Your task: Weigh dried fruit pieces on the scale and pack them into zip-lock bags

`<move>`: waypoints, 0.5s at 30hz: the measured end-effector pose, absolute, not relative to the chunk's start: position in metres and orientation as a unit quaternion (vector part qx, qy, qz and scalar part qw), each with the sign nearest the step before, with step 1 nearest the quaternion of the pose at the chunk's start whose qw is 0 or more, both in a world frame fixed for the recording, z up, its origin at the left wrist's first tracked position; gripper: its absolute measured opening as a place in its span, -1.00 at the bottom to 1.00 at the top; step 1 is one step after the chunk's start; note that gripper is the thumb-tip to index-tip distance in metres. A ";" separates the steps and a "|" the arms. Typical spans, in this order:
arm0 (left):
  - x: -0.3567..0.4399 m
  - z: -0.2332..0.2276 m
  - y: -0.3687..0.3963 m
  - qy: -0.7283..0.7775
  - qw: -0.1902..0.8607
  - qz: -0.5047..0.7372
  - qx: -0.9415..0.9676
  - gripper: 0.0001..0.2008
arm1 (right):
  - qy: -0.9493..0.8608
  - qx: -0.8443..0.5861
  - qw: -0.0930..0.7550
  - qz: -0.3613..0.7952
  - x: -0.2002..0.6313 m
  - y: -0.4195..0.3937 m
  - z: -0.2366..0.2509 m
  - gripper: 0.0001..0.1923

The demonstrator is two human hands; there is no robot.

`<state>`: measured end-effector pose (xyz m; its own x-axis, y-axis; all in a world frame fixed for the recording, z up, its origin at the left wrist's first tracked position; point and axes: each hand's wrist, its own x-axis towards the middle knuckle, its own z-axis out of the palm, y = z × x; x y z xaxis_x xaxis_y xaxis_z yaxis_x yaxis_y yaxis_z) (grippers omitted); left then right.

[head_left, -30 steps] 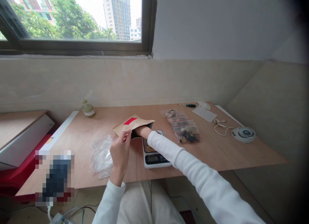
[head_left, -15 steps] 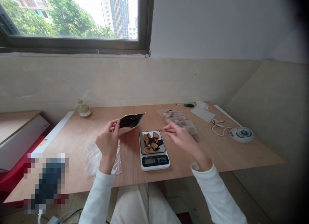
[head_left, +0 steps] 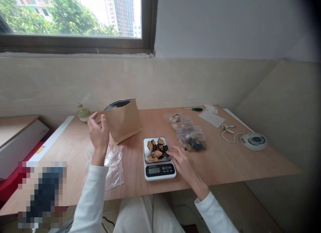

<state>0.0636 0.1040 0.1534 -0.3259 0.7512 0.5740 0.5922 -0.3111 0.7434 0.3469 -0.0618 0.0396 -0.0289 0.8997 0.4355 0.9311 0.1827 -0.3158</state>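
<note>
A kitchen scale [head_left: 159, 175] sits on the table with a pile of dried tan and dark brown pieces [head_left: 157, 154] on its plate. My right hand [head_left: 181, 162] is at the plate's right edge, fingers stretched and fingertips at the pile; no piece shows clearly between them. On the left, a brown paper bag [head_left: 124, 122] with a dark lining stands upright, its mouth gaping. My left hand [head_left: 98, 134] is raised beside the bag's left side, thumb and fingers apart. It covers part of that side, and whether it touches the bag is unclear.
Clear zip bags [head_left: 192, 137] with dried pieces lie to the right of the scale. Flat clear plastic bags [head_left: 114, 167] are at left. Further out are a glass bottle [head_left: 83, 114], a screwdriver [head_left: 197, 109], a white sheet [head_left: 211, 119] and a white round device [head_left: 253, 141] with a cable.
The paper bag has moved from a tilted hold to standing upright further back, and my left hand has let go. My right hand has come down to the pile; the piece it held is no longer distinct.
</note>
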 end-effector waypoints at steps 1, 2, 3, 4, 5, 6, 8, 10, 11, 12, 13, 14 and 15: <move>0.061 0.148 0.101 0.585 0.075 0.568 0.573 -0.51 | -0.716 -0.635 0.290 -0.023 0.347 -0.061 0.041 -0.62; 0.059 0.143 0.098 0.588 0.079 0.567 0.571 -0.53 | -0.714 -0.631 0.304 -0.016 0.347 -0.060 0.043 -0.60; 0.057 0.136 0.093 0.592 0.081 0.564 0.570 -0.56 | -0.712 -0.627 0.315 -0.008 0.345 -0.058 0.045 -0.59; 0.055 0.130 0.089 0.598 0.081 0.559 0.569 -0.60 | -0.713 -0.624 0.320 -0.002 0.343 -0.056 0.049 -0.58; 0.053 0.123 0.083 0.604 0.080 0.553 0.568 -0.63 | -0.716 -0.621 0.318 0.001 0.340 -0.053 0.052 -0.57; 0.052 0.117 0.078 0.611 0.081 0.545 0.569 -0.66 | -0.721 -0.620 0.310 0.003 0.336 -0.049 0.056 -0.56; 0.049 0.105 0.066 0.621 0.087 0.524 0.577 -0.69 | -0.733 -0.620 0.280 0.003 0.327 -0.042 0.060 -0.55; 0.046 0.092 0.056 0.624 0.096 0.500 0.593 -0.70 | -0.737 -0.626 0.253 0.006 0.320 -0.036 0.061 -0.55; 0.044 0.086 0.051 0.626 0.101 0.486 0.601 -0.71 | -0.738 -0.629 0.244 0.008 0.318 -0.034 0.061 -0.55; 0.042 0.080 0.047 0.630 0.104 0.470 0.609 -0.71 | -0.738 -0.631 0.239 0.012 0.317 -0.032 0.060 -0.55; 0.040 0.074 0.043 0.635 0.107 0.451 0.618 -0.71 | -0.737 -0.631 0.241 0.017 0.317 -0.031 0.059 -0.55; 0.037 0.067 0.039 0.640 0.110 0.428 0.629 -0.71 | -0.734 -0.631 0.250 0.022 0.319 -0.031 0.058 -0.55; 0.035 0.060 0.035 0.643 0.112 0.403 0.641 -0.70 | -0.727 -0.632 0.267 0.028 0.321 -0.032 0.058 -0.54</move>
<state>0.0346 0.0355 0.0603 -0.1532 0.9153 0.3725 0.7342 -0.1469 0.6629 0.3213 -0.0322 0.0577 -0.0580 0.9340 0.3524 0.9037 0.1991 -0.3790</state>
